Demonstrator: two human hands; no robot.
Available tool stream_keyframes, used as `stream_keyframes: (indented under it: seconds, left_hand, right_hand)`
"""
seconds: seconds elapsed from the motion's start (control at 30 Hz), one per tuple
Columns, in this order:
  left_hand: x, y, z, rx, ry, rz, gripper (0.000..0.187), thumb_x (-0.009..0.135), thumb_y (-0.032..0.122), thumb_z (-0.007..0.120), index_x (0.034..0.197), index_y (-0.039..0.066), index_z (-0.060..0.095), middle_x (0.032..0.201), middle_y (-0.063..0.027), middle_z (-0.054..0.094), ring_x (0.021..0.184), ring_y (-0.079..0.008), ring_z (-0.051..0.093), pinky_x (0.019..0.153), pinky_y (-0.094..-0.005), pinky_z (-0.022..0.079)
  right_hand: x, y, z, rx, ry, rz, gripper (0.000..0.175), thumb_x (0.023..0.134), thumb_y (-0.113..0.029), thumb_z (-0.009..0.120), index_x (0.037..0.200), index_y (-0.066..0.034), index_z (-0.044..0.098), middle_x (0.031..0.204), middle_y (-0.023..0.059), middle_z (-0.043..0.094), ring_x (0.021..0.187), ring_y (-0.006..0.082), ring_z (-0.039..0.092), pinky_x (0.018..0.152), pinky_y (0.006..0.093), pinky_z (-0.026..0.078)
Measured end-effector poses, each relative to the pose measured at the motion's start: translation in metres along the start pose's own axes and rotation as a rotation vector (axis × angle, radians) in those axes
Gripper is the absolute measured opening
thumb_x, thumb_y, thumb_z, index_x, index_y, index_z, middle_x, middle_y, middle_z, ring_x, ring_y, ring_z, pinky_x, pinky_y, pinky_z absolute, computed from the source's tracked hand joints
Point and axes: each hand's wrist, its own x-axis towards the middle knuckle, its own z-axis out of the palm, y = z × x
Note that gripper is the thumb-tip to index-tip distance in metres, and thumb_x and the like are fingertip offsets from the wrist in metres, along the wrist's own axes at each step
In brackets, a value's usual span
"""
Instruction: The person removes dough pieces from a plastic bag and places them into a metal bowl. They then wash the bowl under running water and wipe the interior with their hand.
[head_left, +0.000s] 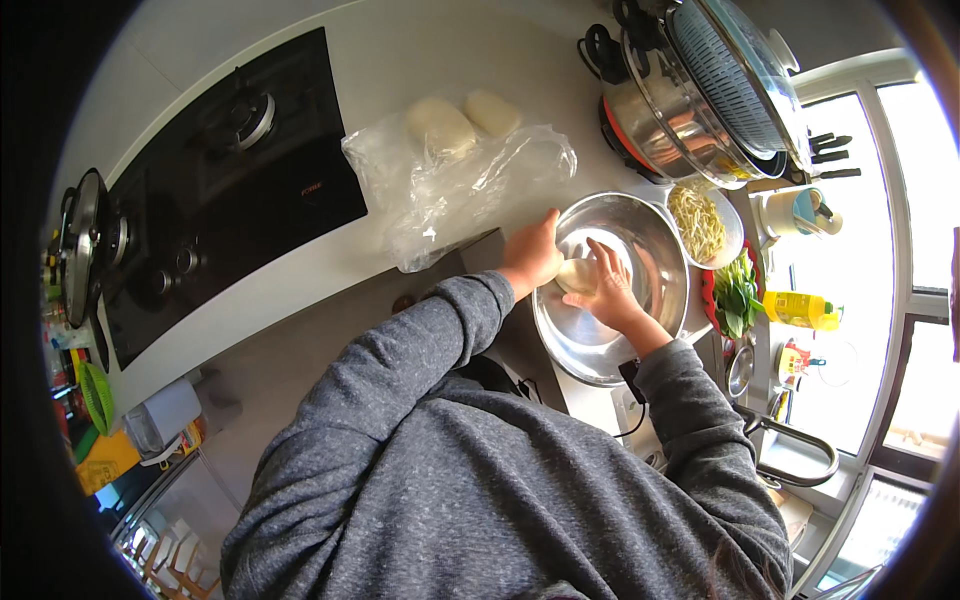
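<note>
Before me, at the counter's edge, is a large stainless steel bowl (660, 300). My left hand (531, 251) grips its left rim, thumb on the edge. Inside the bowl, my right hand (611, 289) rests its palm and fingers against a smooth pale lump of dough (576, 276); the fingers are apart and the hand covers the lump's right side. Up and left of the bowl, two more pale dough lumps (441, 127) (493, 112) lie on the counter, the larger partly under a crumpled clear plastic sheet or bag (480, 191).
A black gas hob (225, 195) fills the left counter. A steel pot (652, 112) stands at the upper right. Right of the bowl are a container of bean sprouts (696, 225), leafy greens (733, 292) and a yellow bottle (796, 309). A faucet (802, 450) is at lower right.
</note>
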Motion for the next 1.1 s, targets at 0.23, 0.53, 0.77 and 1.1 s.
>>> stream_keyframes:
  seconds: [0.23, 0.53, 0.77, 1.1]
  left_hand:
    - [0.002, -0.007, 0.008, 0.042, 0.039, 0.03, 0.047, 0.076, 0.011, 0.06, 0.121, 0.005, 0.049, 0.087, -0.0234, 0.065, 0.083, -0.0422, 0.063, 0.074, -0.051, 0.05]
    - [0.001, -0.002, 0.001, 0.025, 0.016, 0.024, 0.045, 0.075, 0.01, 0.059, 0.118, 0.004, 0.049, 0.086, -0.0248, 0.065, 0.083, -0.0436, 0.063, 0.074, -0.0522, 0.05]
    - [0.001, 0.004, -0.005, 0.017, -0.062, -0.032, 0.052, 0.075, 0.006, 0.053, 0.126, 0.002, 0.048, 0.093, -0.0276, 0.064, 0.089, -0.0446, 0.061, 0.08, -0.0516, 0.049]
    - [0.0, 0.0, 0.0, 0.026, 0.018, 0.006, 0.047, 0.076, 0.01, 0.057, 0.121, 0.002, 0.05, 0.089, -0.0248, 0.066, 0.085, -0.0423, 0.063, 0.077, -0.051, 0.05]
  right_hand:
    - [-0.008, -0.005, -0.01, 0.055, 0.164, -0.165, 0.016, 0.074, -0.01, 0.07, 0.089, -0.0064, 0.064, 0.093, 0.0094, 0.059, 0.094, 0.0316, 0.054, 0.084, 0.0411, 0.043]
    - [0.0, -0.019, -0.002, -0.012, 0.202, -0.254, 0.006, 0.076, -0.008, 0.065, 0.079, -0.006, 0.061, 0.087, 0.009, 0.058, 0.085, 0.0305, 0.054, 0.078, 0.0396, 0.045]
    - [0.001, -0.021, 0.003, -0.148, 0.158, -0.297, 0.006, 0.076, -0.005, 0.062, 0.08, -0.0062, 0.057, 0.086, 0.0092, 0.054, 0.086, 0.0305, 0.052, 0.078, 0.0398, 0.044]
    - [-0.023, 0.0, -0.024, 0.038, 0.41, -0.002, 0.006, 0.086, -0.002, 0.054, 0.089, -0.0011, 0.049, 0.085, 0.0167, 0.05, 0.079, 0.0331, 0.051, 0.074, 0.0403, 0.044]
